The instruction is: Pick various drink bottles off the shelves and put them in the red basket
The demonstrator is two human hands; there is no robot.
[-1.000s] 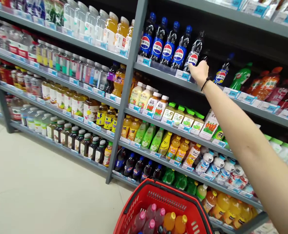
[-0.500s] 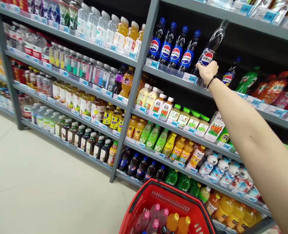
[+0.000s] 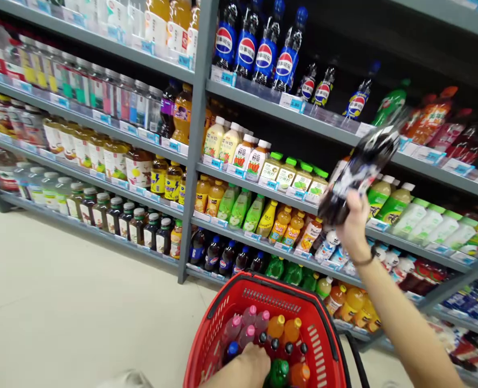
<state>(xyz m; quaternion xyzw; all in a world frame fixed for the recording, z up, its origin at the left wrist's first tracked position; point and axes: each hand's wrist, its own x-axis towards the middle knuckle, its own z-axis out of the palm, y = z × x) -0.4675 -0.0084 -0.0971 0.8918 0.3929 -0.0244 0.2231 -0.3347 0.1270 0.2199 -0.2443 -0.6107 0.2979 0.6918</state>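
Note:
My right hand (image 3: 354,218), with a dark band at the wrist, grips a dark cola bottle (image 3: 360,167) in front of the middle shelves. The bottle is tilted, its top to the upper right, and blurred by motion. Below, my left hand (image 3: 257,362) reaches into the red basket (image 3: 331,345) among the bottle tops, its fingers pointing down and hidden. A blue-capped bottle (image 3: 233,350) stands left of it and a green-capped bottle (image 3: 279,372) right of it. Pink-capped bottles (image 3: 247,335) and orange drinks (image 3: 292,328) stand farther back in the basket.
Grey shelves (image 3: 200,134) full of drinks span the view. Large cola bottles (image 3: 263,51) stand on the upper shelf, with smaller bottles to their right. Dark cola bottles (image 3: 227,257) line the bottom shelf behind the basket. Pale floor tiles (image 3: 61,302) lie at the left.
My right hand has brought the cola bottle down from the upper shelf. My left hand has come into view in the basket. The camera's view has shifted, showing more of the basket.

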